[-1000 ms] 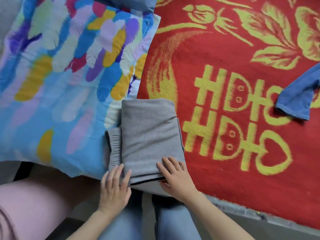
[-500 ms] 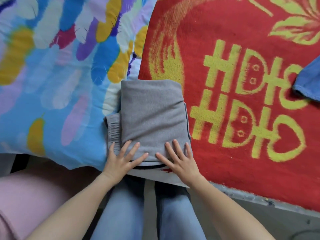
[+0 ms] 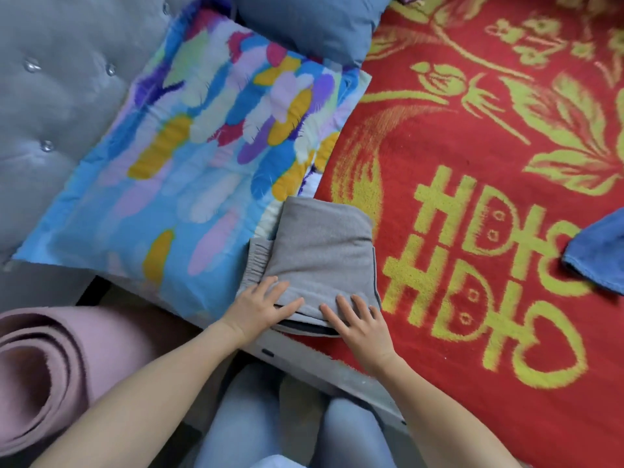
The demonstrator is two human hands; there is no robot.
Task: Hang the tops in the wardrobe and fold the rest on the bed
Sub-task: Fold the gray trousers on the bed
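- At far left I see a rolled pink mat (image 3: 50,373), standing beside the bed with its spiral end facing the camera.
- Above it is a grey tufted headboard (image 3: 67,79) with shiny buttons.
- A feather-print pillow (image 3: 189,170) in blue, yellow and purple lies against the headboard. A plain blue-grey pillow (image 3: 310,25) sits just behind its far corner.
- The left hand (image 3: 260,305) lies flat and released, with straight fingers pressing on the near left corner of the folded grey sweatpants (image 3: 320,251).
- The sweatpants sit as a compact rectangle at the near edge of the bed. They overlap the feather-print pillow's corner on the left and the red blanket (image 3: 472,157) on the right. Their elastic waistband sticks out from under the fold on the left side.
- The right hand (image 3: 361,325) is also released, its fingers spread flat on the near right part of the sweatpants.
- Below the hands I see the person's legs in light blue jeans (image 3: 243,417), close against the bed edge.
- The red blanket carries yellow-green flowers and characters.
- At the right edge, part of a blue garment (image 3: 597,255) lies on the blanket, well apart from the sweatpants.
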